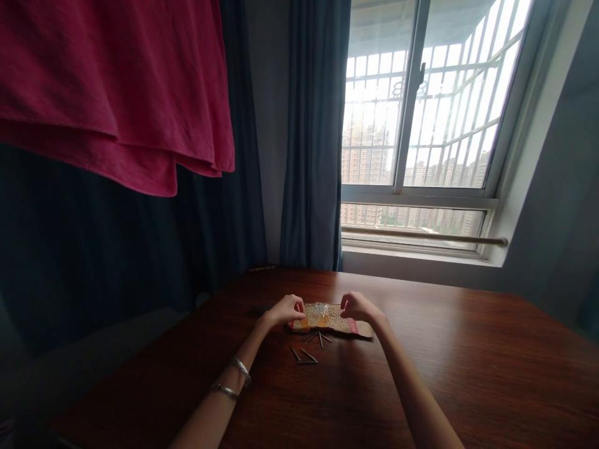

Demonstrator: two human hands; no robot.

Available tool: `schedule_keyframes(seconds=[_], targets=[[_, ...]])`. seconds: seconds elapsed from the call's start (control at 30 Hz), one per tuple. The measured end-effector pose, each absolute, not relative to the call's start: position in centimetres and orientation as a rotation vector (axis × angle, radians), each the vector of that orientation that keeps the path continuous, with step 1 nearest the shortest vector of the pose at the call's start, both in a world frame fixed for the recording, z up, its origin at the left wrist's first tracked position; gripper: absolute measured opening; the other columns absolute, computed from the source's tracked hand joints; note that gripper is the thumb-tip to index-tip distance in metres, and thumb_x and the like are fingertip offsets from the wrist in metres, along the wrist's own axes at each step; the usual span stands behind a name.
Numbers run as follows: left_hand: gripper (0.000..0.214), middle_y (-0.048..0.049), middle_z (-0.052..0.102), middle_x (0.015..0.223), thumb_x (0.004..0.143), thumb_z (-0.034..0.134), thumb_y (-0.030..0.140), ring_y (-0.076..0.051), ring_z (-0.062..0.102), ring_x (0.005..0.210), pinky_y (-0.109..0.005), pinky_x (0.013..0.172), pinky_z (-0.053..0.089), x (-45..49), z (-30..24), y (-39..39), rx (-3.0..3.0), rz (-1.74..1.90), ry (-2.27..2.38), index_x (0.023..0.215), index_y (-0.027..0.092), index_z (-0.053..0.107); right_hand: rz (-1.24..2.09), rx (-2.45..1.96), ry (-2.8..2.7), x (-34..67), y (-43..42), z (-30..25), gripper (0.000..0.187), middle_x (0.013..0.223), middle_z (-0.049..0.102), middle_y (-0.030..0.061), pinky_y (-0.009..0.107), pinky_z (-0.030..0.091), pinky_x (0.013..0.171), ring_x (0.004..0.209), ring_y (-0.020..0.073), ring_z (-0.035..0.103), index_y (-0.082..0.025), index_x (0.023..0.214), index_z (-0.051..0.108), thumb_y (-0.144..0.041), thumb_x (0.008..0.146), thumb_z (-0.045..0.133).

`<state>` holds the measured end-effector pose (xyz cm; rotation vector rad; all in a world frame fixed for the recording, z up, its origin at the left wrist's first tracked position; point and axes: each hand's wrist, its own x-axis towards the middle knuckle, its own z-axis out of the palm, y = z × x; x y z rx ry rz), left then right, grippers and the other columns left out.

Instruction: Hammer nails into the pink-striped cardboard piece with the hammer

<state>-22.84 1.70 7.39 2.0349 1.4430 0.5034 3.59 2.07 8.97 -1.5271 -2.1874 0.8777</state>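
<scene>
A flat tan packet (337,323) with dotted print and pink ends lies on the dark wooden table (468,374). A small clear plastic piece (319,310) with orange contents sits on its left half. My left hand (284,310) is curled, fingertips pinching at the left edge of that clear piece. Fingers of my right hand (358,307) are bent and pinched together over the packet's middle. What either hand grips is too small to name. Several thin metal pins (309,347) lie scattered on the table just in front of the packet.
A red cloth (112,93) hangs at the upper left. Dark blue curtains (313,137) hang behind the table, left of a barred window (421,118). Two silver bangles (234,377) sit on my left wrist.
</scene>
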Motion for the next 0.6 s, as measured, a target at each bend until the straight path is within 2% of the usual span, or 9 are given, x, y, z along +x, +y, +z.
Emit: schedule_keyframes(seconds=[0.13, 0.27, 0.33, 0.47, 0.6], targets=[[0.027, -0.0032, 0.064, 0.065, 0.066, 0.057, 0.037, -0.013, 0.057, 0.058, -0.02, 0.05, 0.037, -22.6, 7.9, 1.4, 2.176, 0.552, 1.487, 0.072, 0.011, 0.064, 0.698, -1.446, -2.202, 4.4, 2.1, 8.7, 0.059, 0.129, 0.045, 0.0096, 0.035, 0.033, 0.094, 0.119, 0.0269, 0.037, -0.024, 0.105, 0.062, -0.026, 0.048, 0.076], [0.029, -0.0044, 0.065, 0.07, 0.07, 0.052, 0.038, -0.015, 0.057, 0.065, -0.021, 0.057, 0.039, -22.5, 8.1, 1.8, 2.254, 0.656, 1.575, 0.073, 0.012, 0.065, 0.703, -1.529, -2.351, 4.3, 2.1, 7.3, 0.088, 0.143, 0.025, 0.0052, 0.042, 0.024, 0.099, 0.131, 0.0314, 0.015, -0.035, 0.123, 0.047, -0.036, 0.041, 0.079], [0.029, -0.0045, 0.065, 0.071, 0.071, 0.051, 0.038, -0.015, 0.057, 0.066, -0.021, 0.058, 0.039, -22.6, 8.0, 2.1, 2.261, 0.688, 1.612, 0.074, 0.012, 0.065, 0.709, -1.597, -2.39, 4.1, 2.2, 6.7, 0.093, 0.144, 0.024, 0.0033, 0.045, 0.022, 0.1, 0.131, 0.0321, 0.014, -0.038, 0.128, 0.04, -0.039, 0.042, 0.078], [0.03, -0.0039, 0.063, 0.068, 0.071, 0.053, 0.04, -0.014, 0.057, 0.061, -0.021, 0.055, 0.04, -22.9, 8.2, 1.9, 2.184, 0.622, 1.54, 0.073, 0.012, 0.064, 0.725, -1.567, -2.401, 3.8, 2.5, 5.8, 0.103, 0.139, 0.033, 0.0047, 0.043, 0.024, 0.099, 0.127, 0.0304, 0.024, -0.037, 0.135, 0.027, -0.045, 0.045, 0.075], [0.035, -0.0026, 0.061, 0.06, 0.067, 0.059, 0.046, -0.012, 0.054, 0.049, -0.021, 0.047, 0.039, -22.1, 9.5, 0.1, 1.976, 0.193, 1.236, 0.072, 0.011, 0.063, 0.651, -1.617, -2.375, 3.3, 2.8, 5.0, 0.113, 0.136, 0.036, 0.0087, 0.045, 0.027, 0.095, 0.124, 0.0334, 0.027, -0.032, 0.138, 0.019, -0.054, 0.041, 0.073]])
